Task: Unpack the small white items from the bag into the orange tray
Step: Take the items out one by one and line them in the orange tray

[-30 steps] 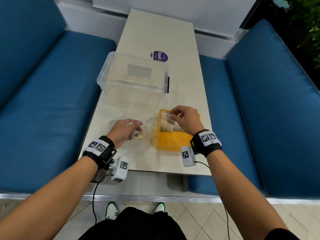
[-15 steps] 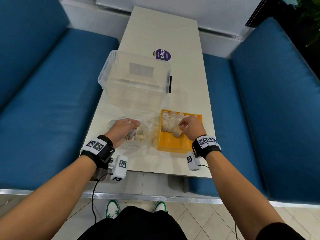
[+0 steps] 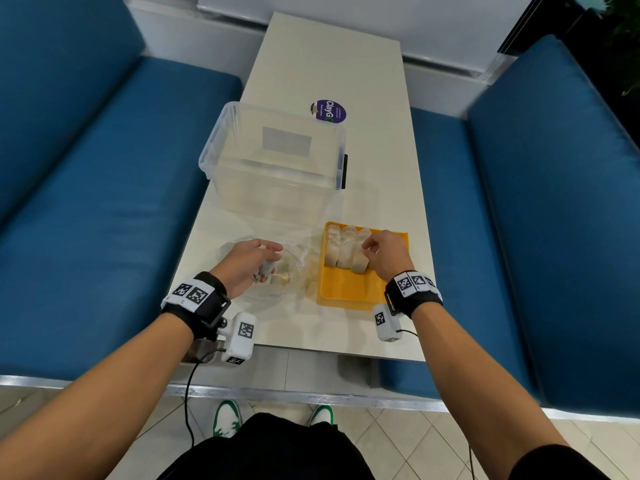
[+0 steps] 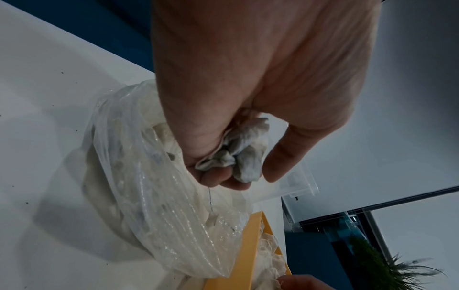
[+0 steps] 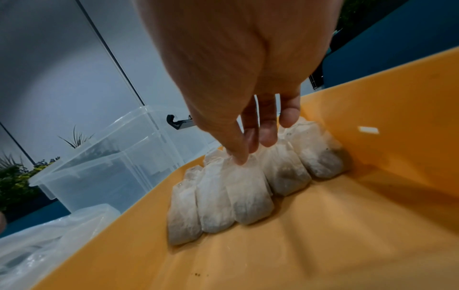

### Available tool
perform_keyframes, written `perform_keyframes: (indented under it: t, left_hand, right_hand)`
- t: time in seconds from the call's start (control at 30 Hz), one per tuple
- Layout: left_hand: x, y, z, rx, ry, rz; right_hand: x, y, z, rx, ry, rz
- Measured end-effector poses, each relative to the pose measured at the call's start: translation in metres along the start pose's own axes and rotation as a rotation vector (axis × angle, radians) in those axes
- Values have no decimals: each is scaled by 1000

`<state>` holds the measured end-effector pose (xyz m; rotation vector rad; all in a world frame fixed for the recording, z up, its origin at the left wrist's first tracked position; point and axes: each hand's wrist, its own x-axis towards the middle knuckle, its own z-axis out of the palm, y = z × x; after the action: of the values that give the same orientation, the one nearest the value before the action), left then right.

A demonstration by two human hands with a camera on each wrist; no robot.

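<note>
Several white sachets [image 5: 248,196] line the orange tray [image 5: 347,225] beneath the right hand's [image 3: 386,256] loosely spread fingers. The left hand's [image 3: 246,265] fingers clamp more above the part-full plastic bag [image 4: 139,206].

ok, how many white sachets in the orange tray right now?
5 clearly visible, in one row at the orange tray's far end: leftmost sachet, second, third (right hand touching it), fourth, fifth. Edges behind the left ones suggest more hidden.
</note>
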<state>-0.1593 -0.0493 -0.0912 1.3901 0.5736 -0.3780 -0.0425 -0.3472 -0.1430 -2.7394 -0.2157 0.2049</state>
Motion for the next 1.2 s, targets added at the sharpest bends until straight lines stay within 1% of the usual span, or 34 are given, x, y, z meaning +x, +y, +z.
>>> perform_keyframes:
  t: [0.33,0.63,0.73,0.8,0.83,0.9,0.97,1.0,1.07,1.13,1.2]
  left_hand:
    - [-2,1,0,-14,12,-18]
    - [-3,-3,-5,-39,-33,-13]
    - [0,-4,-5,-86,-61,0]
    - [0,-3,-5,-119,-87,7]
    - [0,-2,-4,-136,-105,11]
    - [0,-2,-2,-162,-133,22]
    - [0,-2,1,-169,-140,34]
    - [0,-2,2,-161,-142,41]
    - [-2,-1,5,-122,-158,70]
    - [-4,-1,6,-64,-154,112]
    - [-5,0,6,-19,-124,138]
  right_hand:
    - [2,0,-1,-14,21,11]
    - [-3,-6,-4,43,74,6]
    - [-11,-17,-12,88,145,-30]
    - [-19,-36,-19,134,218,-93]
    - [-22,-49,-23,182,227,-137]
    - [-30,-76,-29,310,161,-233]
    - [-39,-102,-32,397,29,-305]
    - [-42,-114,-31,427,-41,-317]
    - [-45,-130,-23,466,-138,-290]
    - [-45,-139,-15,446,-169,-261]
    - [-44,-141,-10,409,-176,-274]
